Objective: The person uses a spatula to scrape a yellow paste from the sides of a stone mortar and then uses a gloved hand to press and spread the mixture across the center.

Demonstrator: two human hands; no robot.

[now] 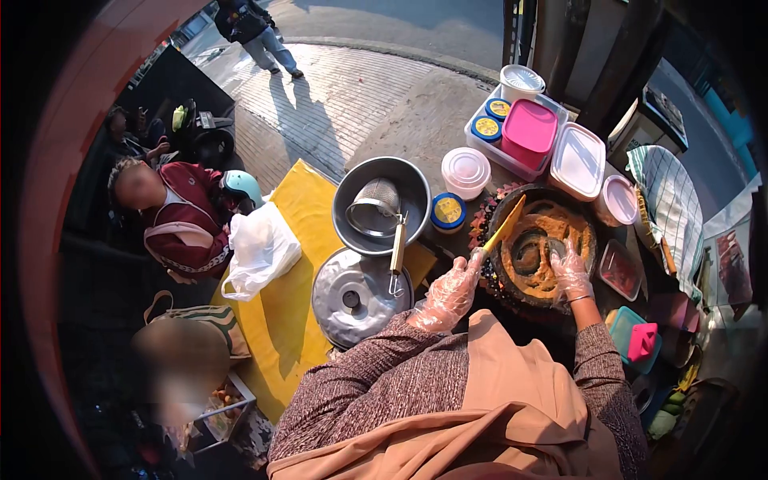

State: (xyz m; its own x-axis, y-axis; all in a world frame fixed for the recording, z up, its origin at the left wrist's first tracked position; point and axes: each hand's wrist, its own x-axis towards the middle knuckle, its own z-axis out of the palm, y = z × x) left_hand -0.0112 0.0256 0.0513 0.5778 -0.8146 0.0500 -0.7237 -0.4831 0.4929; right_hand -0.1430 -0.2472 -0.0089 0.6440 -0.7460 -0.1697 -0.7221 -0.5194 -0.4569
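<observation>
My left hand [452,294], in a clear plastic glove, is closed around the handle of a yellow spatula [506,226]. The spatula's blade reaches over the left rim of a wide, dark stone mortar [502,274]. A thick orange-brown paste [578,226] coats the inside of the mortar, with swirled tracks in it. Inside the bowl, my right hand [570,274], also gloved, is closed on a dark stone pestle [549,250] that is partly hidden by the fingers and smeared with paste.
Left of the mortar stand a metal pot [346,192] holding a strainer [376,206], and a silver lid [344,308]. Lidded tubs, including a pink-lidded box [530,128], line the back. A person in maroon [188,208] sits beyond the yellow tabletop [280,344], near a white plastic bag [262,248].
</observation>
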